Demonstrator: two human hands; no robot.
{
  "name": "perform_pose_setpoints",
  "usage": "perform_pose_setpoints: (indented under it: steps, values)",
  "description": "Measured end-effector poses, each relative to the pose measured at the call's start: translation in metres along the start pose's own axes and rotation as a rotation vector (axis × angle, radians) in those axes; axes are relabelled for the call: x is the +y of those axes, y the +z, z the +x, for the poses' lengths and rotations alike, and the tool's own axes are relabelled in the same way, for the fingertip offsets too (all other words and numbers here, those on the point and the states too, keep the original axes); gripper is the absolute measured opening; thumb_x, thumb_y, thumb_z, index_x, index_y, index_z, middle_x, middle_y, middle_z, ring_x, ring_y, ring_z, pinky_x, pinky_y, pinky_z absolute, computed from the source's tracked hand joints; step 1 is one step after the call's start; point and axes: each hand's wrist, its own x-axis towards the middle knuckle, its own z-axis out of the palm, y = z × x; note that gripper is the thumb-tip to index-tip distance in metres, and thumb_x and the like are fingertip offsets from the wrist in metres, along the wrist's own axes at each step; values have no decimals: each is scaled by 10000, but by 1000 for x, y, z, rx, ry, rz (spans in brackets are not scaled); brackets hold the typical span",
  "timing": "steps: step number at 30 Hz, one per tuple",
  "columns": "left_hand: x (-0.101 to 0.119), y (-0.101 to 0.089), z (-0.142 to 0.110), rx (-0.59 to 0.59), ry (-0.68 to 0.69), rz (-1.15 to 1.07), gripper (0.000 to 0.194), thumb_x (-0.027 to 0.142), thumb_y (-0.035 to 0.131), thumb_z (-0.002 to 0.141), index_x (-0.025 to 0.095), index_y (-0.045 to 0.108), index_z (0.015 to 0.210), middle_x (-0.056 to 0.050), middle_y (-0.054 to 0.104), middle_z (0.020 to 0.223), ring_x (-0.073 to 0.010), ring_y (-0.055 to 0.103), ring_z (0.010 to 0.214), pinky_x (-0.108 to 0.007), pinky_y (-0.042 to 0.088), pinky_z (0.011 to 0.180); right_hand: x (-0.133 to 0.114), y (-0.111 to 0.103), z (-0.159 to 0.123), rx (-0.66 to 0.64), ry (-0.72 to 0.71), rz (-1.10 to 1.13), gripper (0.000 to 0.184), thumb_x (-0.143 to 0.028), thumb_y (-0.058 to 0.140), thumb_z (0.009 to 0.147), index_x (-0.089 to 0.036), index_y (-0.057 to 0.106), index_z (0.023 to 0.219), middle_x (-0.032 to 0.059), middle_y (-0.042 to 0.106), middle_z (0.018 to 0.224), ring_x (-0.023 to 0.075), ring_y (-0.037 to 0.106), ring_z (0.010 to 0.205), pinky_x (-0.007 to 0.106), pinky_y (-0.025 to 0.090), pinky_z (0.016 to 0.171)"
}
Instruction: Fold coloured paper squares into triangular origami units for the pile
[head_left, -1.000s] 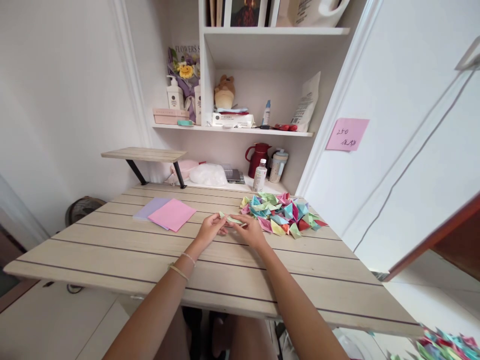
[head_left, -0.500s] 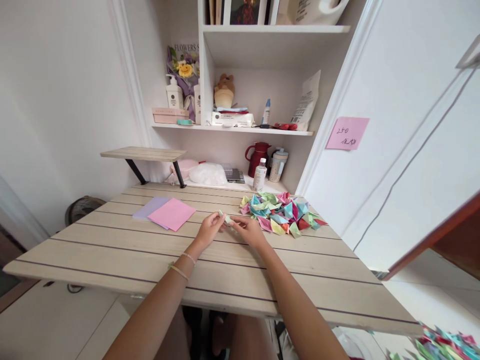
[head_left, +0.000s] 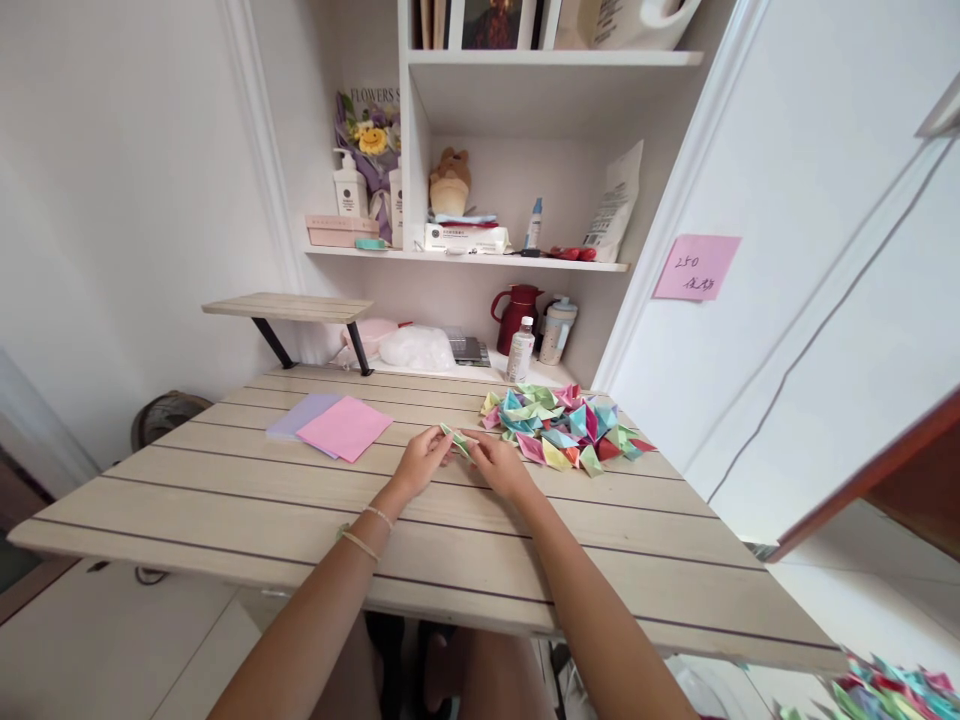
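Between my two hands, just above the middle of the table, is a small folded piece of light green paper [head_left: 456,438]. My left hand [head_left: 421,460] pinches its left end, fingers closed. From the other side my right hand [head_left: 495,462] grips it between thumb and fingers. Right of my hands lies a pile of folded paper pieces [head_left: 559,425] in green, blue, pink, yellow and red. Flat sheets of pink paper [head_left: 345,428] and lilac paper [head_left: 289,418] overlap on the table to the left.
The slatted wooden table [head_left: 315,510] carries a small raised shelf [head_left: 289,307] at its back left. Behind stand a clear bottle [head_left: 520,352], a red jug [head_left: 516,317] and a tumbler [head_left: 557,330]. More folded paper [head_left: 892,690] lies below the table at the lower right.
The green paper has turned in my fingers and shows more of its length, slanting down to the right. My hands have barely shifted.
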Motion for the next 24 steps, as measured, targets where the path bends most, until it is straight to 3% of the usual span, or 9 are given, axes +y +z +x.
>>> perform_pose_setpoints:
  steps: [3, 6, 11, 14, 17, 20, 24]
  values:
    - [4, -1, -3, -25, 116, 233, 237, 362, 452, 812, 156, 569, 824, -36, 606, 745, -145, 555, 664, -267, 439, 641, 1, 1, -1, 3, -9, -126, 356, -244, 385, 846, -224, 561, 1154, 42, 680, 805, 154, 578, 610, 241, 398, 613]
    - [9, -2, -6, -33, 216, 412, 200, 303, 431, 820, 167, 568, 771, -30, 592, 730, -147, 526, 675, -268, 411, 663, 0, 2, -2, -7, 2, -225, 353, -255, 457, 812, -228, 565, 1146, 31, 665, 700, 155, 563, 575, 227, 372, 573]
    - [9, 1, -9, -9, 206, 502, 175, 284, 487, 777, 173, 586, 870, -13, 559, 700, -134, 492, 625, -247, 395, 604, 1, 5, -1, 82, 13, -187, 315, -231, 441, 796, -224, 618, 1057, 24, 653, 650, 150, 550, 554, 227, 358, 552]
    - [3, 3, -8, 4, 138, 425, 288, 248, 534, 736, 191, 570, 1016, 15, 536, 645, -115, 489, 563, -231, 404, 558, 5, 9, 2, 154, 48, -16, 309, -181, 426, 747, -201, 647, 961, 6, 623, 592, 138, 525, 508, 223, 359, 512]
    - [-1, 6, -6, 17, 53, 166, 334, 241, 514, 749, 187, 542, 1077, 4, 558, 663, -122, 546, 591, -229, 447, 537, 9, 12, 4, 177, 126, 284, 275, -188, 450, 689, -173, 640, 887, -17, 587, 539, 129, 516, 479, 217, 385, 480]
    - [-1, 6, -3, 54, -3, -66, 366, 295, 558, 735, 175, 534, 1081, -33, 589, 769, -148, 597, 687, -236, 486, 540, 10, 12, 6, 167, 181, 594, 250, -224, 505, 653, -162, 616, 868, 2, 633, 642, 137, 569, 558, 234, 453, 531]
    - [2, 2, 2, 133, 0, -156, 448, 294, 678, 641, 151, 549, 1045, -46, 599, 793, -148, 604, 722, -238, 496, 613, 7, 9, 8, 191, 262, 839, 282, -268, 583, 620, -164, 601, 882, 27, 660, 723, 156, 610, 633, 272, 499, 596]
